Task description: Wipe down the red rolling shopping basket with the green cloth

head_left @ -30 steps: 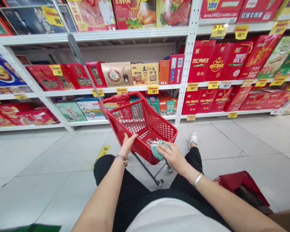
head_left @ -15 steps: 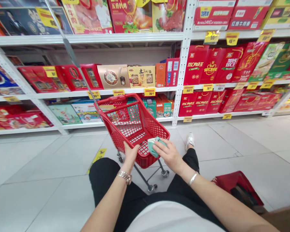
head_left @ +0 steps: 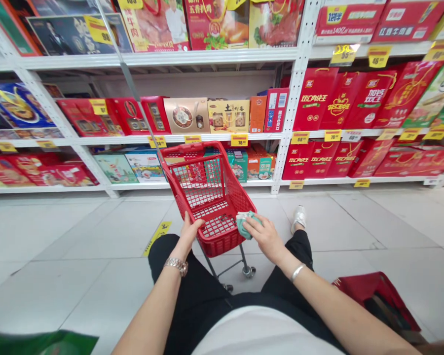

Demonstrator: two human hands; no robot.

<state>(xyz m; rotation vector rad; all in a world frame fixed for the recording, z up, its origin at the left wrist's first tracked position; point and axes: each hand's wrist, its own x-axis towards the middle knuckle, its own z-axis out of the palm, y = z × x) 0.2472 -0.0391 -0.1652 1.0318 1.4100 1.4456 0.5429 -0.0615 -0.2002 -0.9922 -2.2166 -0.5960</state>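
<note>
Caller: Where's the red cart right now?

Me: Straight ahead of me, on the tiled floor, near end between my spread legs, far end over by the shelves! The long side runs away from me on a slant: near end to the right, far end off to the left.

Caller: And your left hand?

Me: Right up at the near left corner! Thumb and a finger show, parted in a wide V, touching the cart. The rest is hidden, so I can't tell how firmly it closes on the rim.

Caller: Over to the right hand, then.

Me: Here's the busy one! Fingers bunched down over a green-and-white cloth, pinching it, and that cloth sits at the near right corner of the cart.

Caller: So which hand is nearer?

Me: To that right wall, the right one, easily! The left has the opposite side. Both are at the near end, with the length of the basket stretching beyond them, so the far end lies well apart from either.

Caller: Anything else beside you?

Me: A dark red container on the floor, near and to the right, well apart from both hands!
</note>
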